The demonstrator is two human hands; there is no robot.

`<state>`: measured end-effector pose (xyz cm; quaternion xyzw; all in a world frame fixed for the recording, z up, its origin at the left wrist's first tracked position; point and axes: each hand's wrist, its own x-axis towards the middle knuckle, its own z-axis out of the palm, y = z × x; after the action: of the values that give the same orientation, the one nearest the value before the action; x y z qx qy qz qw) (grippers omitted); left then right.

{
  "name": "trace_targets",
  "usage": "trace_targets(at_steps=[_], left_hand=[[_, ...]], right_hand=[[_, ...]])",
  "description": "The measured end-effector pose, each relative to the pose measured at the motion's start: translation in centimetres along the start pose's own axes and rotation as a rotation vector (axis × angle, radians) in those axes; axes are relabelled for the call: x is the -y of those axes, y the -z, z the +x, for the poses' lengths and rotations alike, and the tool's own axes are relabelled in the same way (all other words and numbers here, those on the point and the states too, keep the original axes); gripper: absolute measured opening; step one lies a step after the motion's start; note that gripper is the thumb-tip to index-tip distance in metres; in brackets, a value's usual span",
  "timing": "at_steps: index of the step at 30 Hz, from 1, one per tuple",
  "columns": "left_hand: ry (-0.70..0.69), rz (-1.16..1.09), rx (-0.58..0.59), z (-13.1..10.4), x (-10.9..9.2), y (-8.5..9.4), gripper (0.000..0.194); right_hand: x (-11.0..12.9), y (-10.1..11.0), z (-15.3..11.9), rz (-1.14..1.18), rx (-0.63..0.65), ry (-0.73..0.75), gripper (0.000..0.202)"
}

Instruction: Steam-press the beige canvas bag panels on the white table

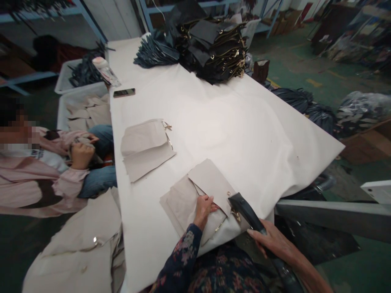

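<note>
On the near edge of the table, a small stack of beige bag panels lies flat, with gold-coloured metal fittings along its right side. My left hand is closed at the slit of the upper beige bag panel, fingertips at its dark edge. In my right hand is a black vacuum nozzle, its wide flat tip touching or just over the right edge of that panel, beside a gold ring and clasp. Farther left lies a second beige stack, with a gold clasp at its right corner.
The white-covered table carries a pile of black bag pieces at its far end and a phone at its left edge. A seated person works at the left, near white bins. A grey metal beam juts in at right.
</note>
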<state>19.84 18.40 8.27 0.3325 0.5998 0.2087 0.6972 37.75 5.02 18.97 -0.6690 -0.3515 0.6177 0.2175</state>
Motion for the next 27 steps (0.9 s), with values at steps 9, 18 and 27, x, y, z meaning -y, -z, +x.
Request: trace_targets(at_steps=[9, 18, 27], left_hand=[[-0.027, -0.014, 0.05, -0.1, 0.1, 0.6, 0.025], [-0.164, 0.136, -0.02, -1.0, -1.2, 0.9, 0.025], [-0.471, 0.378, -0.416, -2.5, -11.3, 7.2, 0.029]], right_hand=[[1.2, 0.9, 4.2, -0.016, 0.042, 0.02, 0.029], [5.2, 2.8, 4.1, -0.038, -0.005, 0.02, 0.031], [5.4, 3.5, 4.1, -0.068, 0.035, 0.065, 0.029]])
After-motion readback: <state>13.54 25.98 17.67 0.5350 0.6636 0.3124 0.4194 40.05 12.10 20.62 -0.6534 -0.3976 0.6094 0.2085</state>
